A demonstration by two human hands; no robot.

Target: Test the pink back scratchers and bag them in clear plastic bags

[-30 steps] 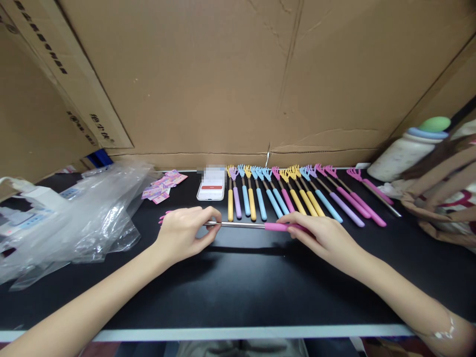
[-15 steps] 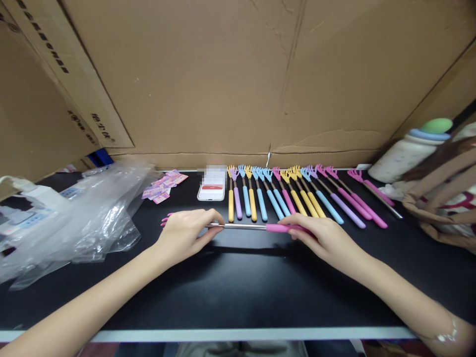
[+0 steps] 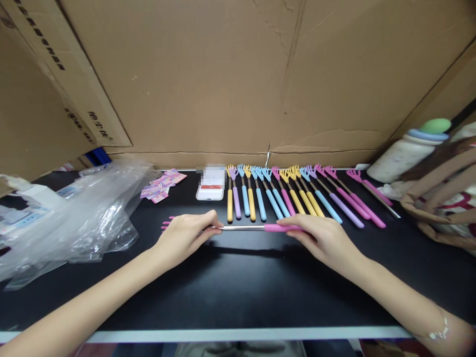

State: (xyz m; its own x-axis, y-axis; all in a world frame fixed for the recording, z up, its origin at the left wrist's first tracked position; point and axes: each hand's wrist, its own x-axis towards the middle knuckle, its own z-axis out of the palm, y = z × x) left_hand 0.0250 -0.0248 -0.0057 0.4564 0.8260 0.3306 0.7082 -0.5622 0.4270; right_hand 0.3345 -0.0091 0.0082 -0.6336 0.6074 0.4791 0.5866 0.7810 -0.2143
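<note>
A pink back scratcher (image 3: 243,228) with a metal rod is held level above the black table (image 3: 238,292), its shadow falling below it. My left hand (image 3: 189,230) pinches the rod near the clawed end, whose pink prongs stick out to the left behind the knuckles. On the other end, my right hand (image 3: 320,233) closes around the pink handle, covering part of it. Just beyond my hands lies a row of back scratchers (image 3: 277,196) in yellow, purple, blue and pink, claws pointing away from me.
Clear plastic bags (image 3: 85,213) are heaped at the left, over a white power strip (image 3: 33,213). Small pink and purple cards (image 3: 163,184) and a phone (image 3: 210,191) lie behind. At the right stand a white bottle (image 3: 405,156) and a brown bag (image 3: 427,203). Cardboard (image 3: 238,79) walls the back.
Both hands keep their grip on the pink back scratcher, which stays level in nearly the same place. The whole view has shifted very slightly.
</note>
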